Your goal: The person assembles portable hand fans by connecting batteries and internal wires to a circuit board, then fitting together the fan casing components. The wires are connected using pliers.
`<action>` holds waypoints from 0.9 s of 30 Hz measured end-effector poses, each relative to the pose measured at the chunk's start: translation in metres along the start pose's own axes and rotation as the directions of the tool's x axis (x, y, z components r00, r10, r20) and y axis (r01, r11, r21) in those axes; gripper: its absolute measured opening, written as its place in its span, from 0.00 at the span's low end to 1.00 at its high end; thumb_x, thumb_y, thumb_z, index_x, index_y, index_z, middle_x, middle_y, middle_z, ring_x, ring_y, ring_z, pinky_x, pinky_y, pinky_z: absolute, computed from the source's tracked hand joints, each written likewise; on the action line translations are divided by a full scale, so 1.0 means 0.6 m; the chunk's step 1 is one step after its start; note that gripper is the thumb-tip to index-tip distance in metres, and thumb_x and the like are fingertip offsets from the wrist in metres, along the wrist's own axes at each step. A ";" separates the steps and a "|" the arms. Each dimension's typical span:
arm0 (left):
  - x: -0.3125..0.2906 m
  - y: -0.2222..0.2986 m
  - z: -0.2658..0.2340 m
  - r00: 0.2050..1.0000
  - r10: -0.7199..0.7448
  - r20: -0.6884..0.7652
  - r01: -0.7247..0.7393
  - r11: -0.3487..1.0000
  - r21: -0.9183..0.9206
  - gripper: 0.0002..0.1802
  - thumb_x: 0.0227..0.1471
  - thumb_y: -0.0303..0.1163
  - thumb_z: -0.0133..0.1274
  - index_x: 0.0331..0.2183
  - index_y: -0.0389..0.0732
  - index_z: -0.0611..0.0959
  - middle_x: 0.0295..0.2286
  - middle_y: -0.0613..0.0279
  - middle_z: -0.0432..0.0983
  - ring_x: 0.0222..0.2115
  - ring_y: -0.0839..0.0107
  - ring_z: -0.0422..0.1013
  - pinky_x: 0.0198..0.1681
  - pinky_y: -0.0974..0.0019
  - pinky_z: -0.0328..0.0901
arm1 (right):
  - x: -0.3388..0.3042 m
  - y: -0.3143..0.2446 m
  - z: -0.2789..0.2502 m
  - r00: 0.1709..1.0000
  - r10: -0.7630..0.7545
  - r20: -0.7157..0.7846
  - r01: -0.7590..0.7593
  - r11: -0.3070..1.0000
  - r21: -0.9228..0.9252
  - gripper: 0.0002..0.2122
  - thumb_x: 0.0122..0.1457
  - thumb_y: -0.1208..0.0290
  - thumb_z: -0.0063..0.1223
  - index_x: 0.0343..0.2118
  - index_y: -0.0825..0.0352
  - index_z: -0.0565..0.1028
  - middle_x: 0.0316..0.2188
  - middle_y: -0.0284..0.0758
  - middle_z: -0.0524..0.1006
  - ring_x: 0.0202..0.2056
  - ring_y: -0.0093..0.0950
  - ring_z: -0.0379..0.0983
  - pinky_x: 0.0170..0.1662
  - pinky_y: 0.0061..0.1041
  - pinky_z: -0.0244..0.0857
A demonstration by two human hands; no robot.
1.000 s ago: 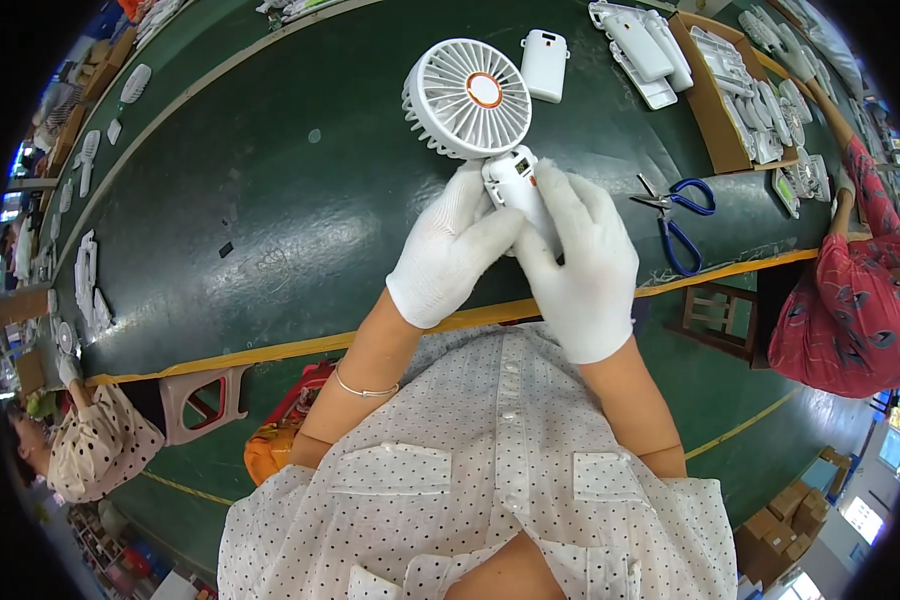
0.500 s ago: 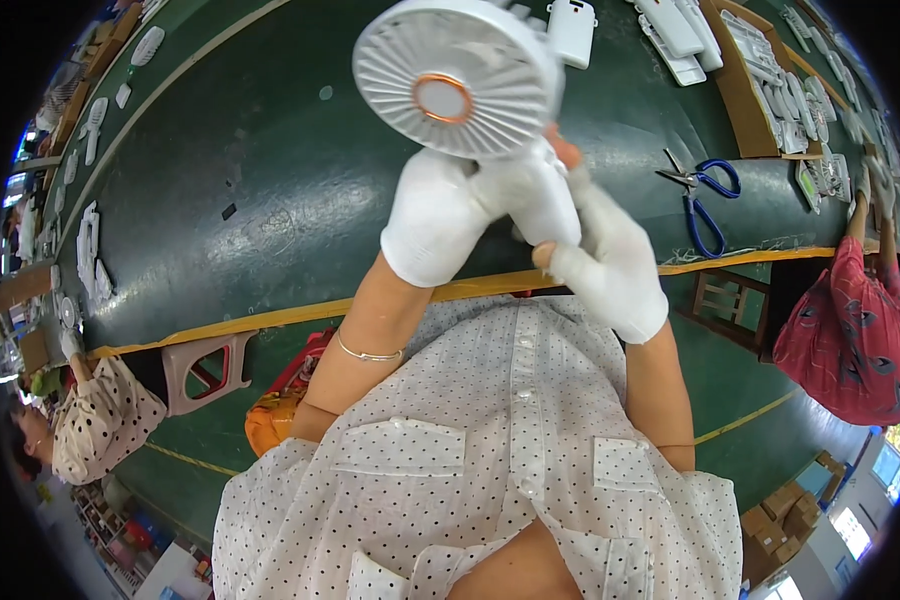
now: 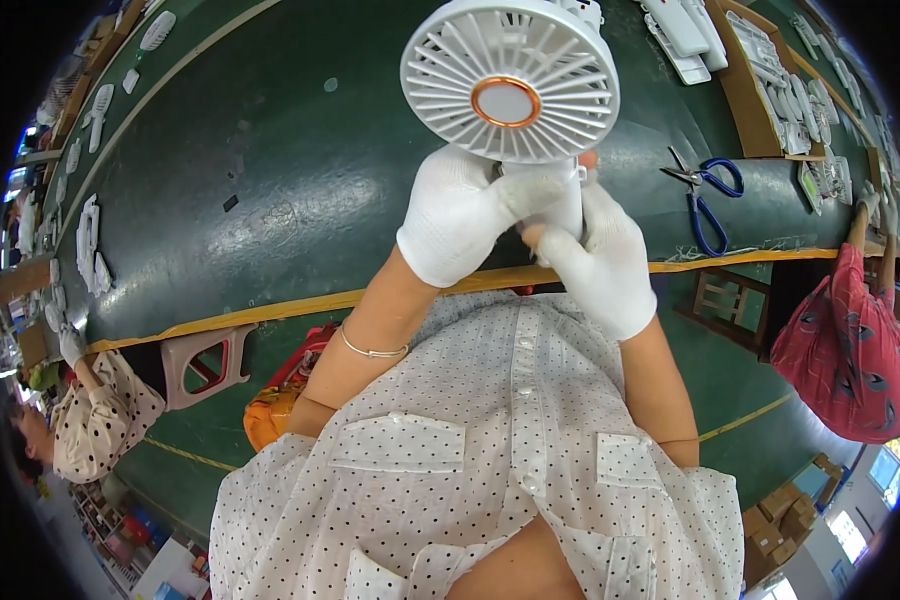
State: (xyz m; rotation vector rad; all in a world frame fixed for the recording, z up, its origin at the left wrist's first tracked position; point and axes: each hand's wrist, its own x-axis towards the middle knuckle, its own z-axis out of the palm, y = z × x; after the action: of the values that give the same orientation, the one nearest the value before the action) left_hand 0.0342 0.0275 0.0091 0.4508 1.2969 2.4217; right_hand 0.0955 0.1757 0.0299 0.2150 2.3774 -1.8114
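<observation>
A white handheld fan (image 3: 555, 95) is held up over the front of the green table, its round slatted grille facing me. An orange ring circles the grille's pale centre. My left hand (image 3: 460, 212), in a white glove, is closed around the fan's neck and upper handle. Against the handle's right side, my right hand (image 3: 600, 245) is closed too, in a white glove with bare fingertips showing. Both hands cover much of the handle, so its lower end is partly hidden.
Blue-handled scissors (image 3: 705, 190) lie open on the table (image 3: 300, 150) to the right. Beyond them stands a cardboard box (image 3: 735, 90) of white parts. White fan parts (image 3: 92, 245) lie at the left. Other people work at both sides, one in a red top (image 3: 845, 340).
The fan has shifted right and turned so its grille faces me more squarely. Both hands keep hold of it, and my left hand has moved slightly to the right.
</observation>
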 end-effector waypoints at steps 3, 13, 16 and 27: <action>0.007 0.001 -0.003 0.995 0.000 -0.095 0.027 0.960 0.279 0.24 0.53 0.40 0.63 0.46 0.32 0.80 0.39 0.58 0.82 0.36 0.76 0.76 0.39 0.69 0.71 | 0.004 0.025 0.026 0.885 -0.353 -0.304 0.246 0.908 -0.339 0.27 0.46 0.76 0.66 0.52 0.69 0.73 0.35 0.38 0.80 0.30 0.27 0.77 0.37 0.25 0.71; 0.008 0.001 -0.004 0.975 -0.195 -0.110 0.219 0.934 0.283 0.24 0.57 0.27 0.48 0.55 0.31 0.72 0.48 0.58 0.75 0.46 0.75 0.72 0.47 0.71 0.68 | 0.026 0.019 0.023 0.788 -0.583 -0.198 0.364 0.700 -0.615 0.28 0.45 0.80 0.63 0.54 0.64 0.74 0.49 0.44 0.72 0.49 0.41 0.71 0.51 0.34 0.68; 0.000 -0.013 -0.012 0.984 -0.150 -0.092 0.170 0.947 0.271 0.25 0.57 0.26 0.46 0.56 0.30 0.69 0.52 0.55 0.72 0.49 0.73 0.70 0.52 0.69 0.66 | 0.024 0.010 0.016 0.821 -0.547 -0.165 0.360 0.720 -0.594 0.27 0.46 0.80 0.62 0.53 0.64 0.75 0.49 0.44 0.72 0.48 0.41 0.71 0.50 0.34 0.68; 0.014 -0.007 -0.011 0.986 -0.094 -0.137 0.082 0.993 -0.090 0.17 0.61 0.32 0.53 0.48 0.33 0.76 0.43 0.56 0.77 0.43 0.71 0.74 0.48 0.66 0.70 | 0.010 0.024 0.045 0.753 -0.599 -0.272 0.376 0.731 -0.569 0.30 0.47 0.76 0.68 0.55 0.68 0.69 0.51 0.48 0.69 0.51 0.45 0.70 0.51 0.36 0.68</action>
State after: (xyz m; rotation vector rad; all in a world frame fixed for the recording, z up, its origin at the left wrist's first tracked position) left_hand 0.0249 0.0287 0.0031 0.1978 1.2374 2.4600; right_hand 0.0931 0.1534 0.0082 -0.1194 3.4095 -1.3335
